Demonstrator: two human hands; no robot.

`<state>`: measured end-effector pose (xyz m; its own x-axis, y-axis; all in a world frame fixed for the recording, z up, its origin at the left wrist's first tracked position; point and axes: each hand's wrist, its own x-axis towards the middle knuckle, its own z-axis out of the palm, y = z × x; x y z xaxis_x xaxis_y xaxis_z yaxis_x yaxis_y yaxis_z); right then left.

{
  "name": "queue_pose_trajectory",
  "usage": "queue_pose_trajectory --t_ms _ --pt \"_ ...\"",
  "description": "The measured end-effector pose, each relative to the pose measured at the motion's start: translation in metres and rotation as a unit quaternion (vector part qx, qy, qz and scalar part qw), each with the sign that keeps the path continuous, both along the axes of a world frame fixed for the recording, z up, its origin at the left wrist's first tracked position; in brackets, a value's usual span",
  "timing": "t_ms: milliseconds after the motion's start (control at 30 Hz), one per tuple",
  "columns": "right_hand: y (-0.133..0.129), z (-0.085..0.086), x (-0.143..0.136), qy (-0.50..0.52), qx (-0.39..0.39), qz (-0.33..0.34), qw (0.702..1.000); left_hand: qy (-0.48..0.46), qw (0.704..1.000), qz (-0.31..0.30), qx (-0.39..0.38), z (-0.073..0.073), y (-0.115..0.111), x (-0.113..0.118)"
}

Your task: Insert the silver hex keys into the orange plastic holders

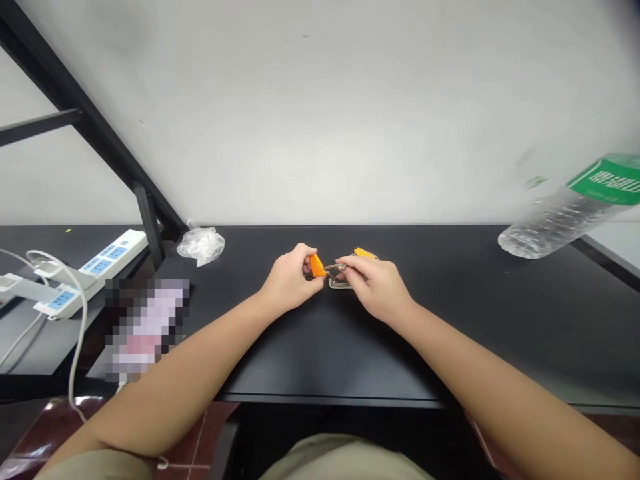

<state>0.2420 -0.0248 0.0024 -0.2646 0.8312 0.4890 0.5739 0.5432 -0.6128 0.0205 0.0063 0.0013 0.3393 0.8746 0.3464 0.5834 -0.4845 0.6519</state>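
Note:
In the head view, my left hand [293,280] is closed on a small orange plastic piece [317,266], gripped between thumb and fingers. My right hand [376,283] pinches a thin metal rod [334,267], whose tip reaches to the orange piece; whether it sits inside it I cannot tell. Just under and behind the right hand lies a group of nested, bent metal rods [340,285], like hex keys, partly covered by the fingers. Another orange part [365,253] shows beyond the right knuckles.
A crumpled clear plastic bag [201,245] lies at the back left of the black table [320,363]. A phone-like object [150,327], blurred out, is by my left forearm. White power strips [100,267] with cables are far left. A green-labelled bottle [565,213] stands right.

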Motion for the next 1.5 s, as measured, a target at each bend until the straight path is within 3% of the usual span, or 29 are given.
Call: queue_pose_trajectory --t_ms 133,300,400,600,700,867,967,1100,1300,1400,1500 --pt "0.002 -0.004 -0.002 -0.082 0.037 0.007 0.996 -0.007 1.0 0.0 0.013 -0.003 0.0 0.001" --pt "0.0 -0.007 -0.012 -0.132 -0.009 0.023 0.991 -0.004 0.999 0.0 0.037 -0.004 0.0 0.002" --pt "-0.005 -0.002 -0.019 -0.104 -0.05 0.042 0.992 0.008 0.999 0.002 0.041 -0.003 0.0 0.002" --pt "-0.004 0.01 -0.02 0.058 -0.167 0.079 0.981 0.05 0.992 -0.003 0.113 -0.004 -0.002 0.002" --pt "-0.001 0.01 -0.018 0.056 -0.164 0.089 0.981 0.039 0.994 -0.013 0.101 -0.005 -0.003 0.002" --pt "0.003 0.013 -0.006 -0.002 -0.144 0.076 0.987 0.002 0.997 -0.031 0.066 -0.005 0.0 0.0" --pt "0.005 0.017 0.011 -0.089 -0.113 0.061 0.988 0.011 0.998 -0.024 0.056 -0.005 0.005 -0.002" --pt "0.003 0.012 0.021 -0.253 -0.066 0.114 0.958 0.005 0.999 -0.017 0.039 -0.005 0.009 -0.002" --pt "-0.01 0.006 0.004 -0.352 -0.035 0.076 0.932 -0.019 0.998 -0.048 0.032 -0.006 0.011 -0.004" --pt "-0.008 0.014 0.007 -0.279 -0.083 0.088 0.953 -0.016 0.998 -0.051 0.036 -0.007 0.011 -0.005" --pt "-0.001 0.021 0.015 -0.098 -0.136 0.091 0.982 -0.01 0.997 -0.057 0.041 -0.006 0.01 -0.004"
